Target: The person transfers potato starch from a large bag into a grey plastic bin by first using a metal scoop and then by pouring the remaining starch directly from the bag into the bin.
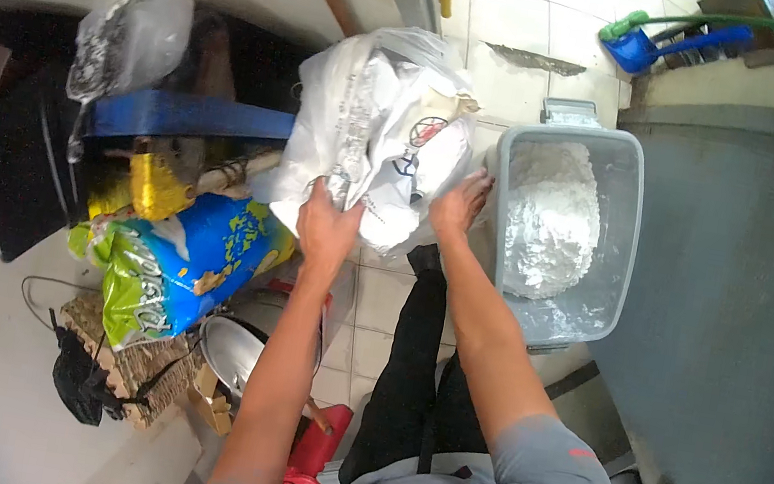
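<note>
A bulky white plastic sack (420, 161) with printed marks stands on the floor in front of me, its top crumpled. My left hand (327, 222) is closed on the near left side of the sack, gathering its plastic. At the sack's right side is my right hand (460, 203), fingers stretched out in the narrow space between sack and bin. Just right of that hand stands a clear grey plastic bin (625, 239), uncovered. A heap of white powder (552, 223) lies inside it, with dusting on its walls.
To the left are a blue and green bag (191, 262), a blue plastic piece (189, 119), a round metal lid (231, 351) and a black strapped item (77, 375). A grey door-like panel (726, 276) borders the right. A blue scoop (640, 51) lies at the far right.
</note>
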Motion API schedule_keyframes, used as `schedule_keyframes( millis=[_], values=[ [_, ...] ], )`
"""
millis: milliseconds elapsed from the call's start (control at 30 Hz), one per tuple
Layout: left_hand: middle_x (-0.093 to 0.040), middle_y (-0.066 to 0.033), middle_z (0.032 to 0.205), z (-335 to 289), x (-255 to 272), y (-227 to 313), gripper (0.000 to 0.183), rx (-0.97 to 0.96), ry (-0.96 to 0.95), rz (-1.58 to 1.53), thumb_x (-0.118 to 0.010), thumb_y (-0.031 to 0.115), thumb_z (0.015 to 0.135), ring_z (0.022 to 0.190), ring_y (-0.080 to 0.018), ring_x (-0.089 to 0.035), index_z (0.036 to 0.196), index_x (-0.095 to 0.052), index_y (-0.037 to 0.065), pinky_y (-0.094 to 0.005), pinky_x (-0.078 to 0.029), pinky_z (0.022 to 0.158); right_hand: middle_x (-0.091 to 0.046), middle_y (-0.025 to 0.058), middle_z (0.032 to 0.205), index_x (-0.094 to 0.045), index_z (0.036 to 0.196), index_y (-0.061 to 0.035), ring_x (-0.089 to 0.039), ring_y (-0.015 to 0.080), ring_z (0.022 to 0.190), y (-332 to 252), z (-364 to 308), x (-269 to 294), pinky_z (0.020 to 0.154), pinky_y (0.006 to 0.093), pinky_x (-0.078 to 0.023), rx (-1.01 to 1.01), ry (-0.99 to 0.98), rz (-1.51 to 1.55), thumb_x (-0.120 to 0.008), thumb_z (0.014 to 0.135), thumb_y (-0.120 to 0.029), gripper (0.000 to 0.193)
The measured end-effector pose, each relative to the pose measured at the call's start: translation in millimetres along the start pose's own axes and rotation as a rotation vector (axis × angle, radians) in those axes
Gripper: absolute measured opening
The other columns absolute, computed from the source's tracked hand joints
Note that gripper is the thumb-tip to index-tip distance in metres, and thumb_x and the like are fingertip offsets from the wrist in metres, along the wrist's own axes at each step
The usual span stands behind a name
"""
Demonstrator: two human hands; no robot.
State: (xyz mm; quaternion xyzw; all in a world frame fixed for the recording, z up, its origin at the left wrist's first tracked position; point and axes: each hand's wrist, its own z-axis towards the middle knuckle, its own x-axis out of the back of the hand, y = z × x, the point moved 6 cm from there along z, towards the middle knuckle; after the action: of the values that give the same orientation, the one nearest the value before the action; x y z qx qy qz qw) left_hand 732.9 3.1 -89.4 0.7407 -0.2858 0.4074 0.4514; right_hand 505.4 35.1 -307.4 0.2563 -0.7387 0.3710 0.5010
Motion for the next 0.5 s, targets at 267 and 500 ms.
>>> schedule_keyframes(
  millis=[267,500],
  values=[
    [-0.071,-0.0249,0.107,3,5,3,0.061,0.020,-0.129,-0.012,-0.077,0.028,0.075,0.101,-0.0401,-0.069,0.125,-0.057,0.001,-0.0450,-0.052,0.089,-0.070,0.0208,0.115,-0.074,0.103,-0.0036,-0.063,0.0396,0.111,-26,16,42,0.101,0.0536,-0.042,-0.024,-0.525,0.230,-0.064,0.084,-0.030,0.034],
    [-0.067,-0.0229,0.114,-18,4,44,0.087,-0.098,-0.291,-0.249,-0.090,0.045,0.064,0.105,-0.0364,-0.066,0.125,-0.050,-0.001,-0.0421,-0.051,0.090,-0.069,0.0068,0.102,-0.069,0.103,-0.0006,-0.060,0.0185,0.095,-112,-30,112,0.085,0.0346,-0.049,-0.041,-0.986,1.440,-0.056,0.096,-0.017,0.022]
  ],
)
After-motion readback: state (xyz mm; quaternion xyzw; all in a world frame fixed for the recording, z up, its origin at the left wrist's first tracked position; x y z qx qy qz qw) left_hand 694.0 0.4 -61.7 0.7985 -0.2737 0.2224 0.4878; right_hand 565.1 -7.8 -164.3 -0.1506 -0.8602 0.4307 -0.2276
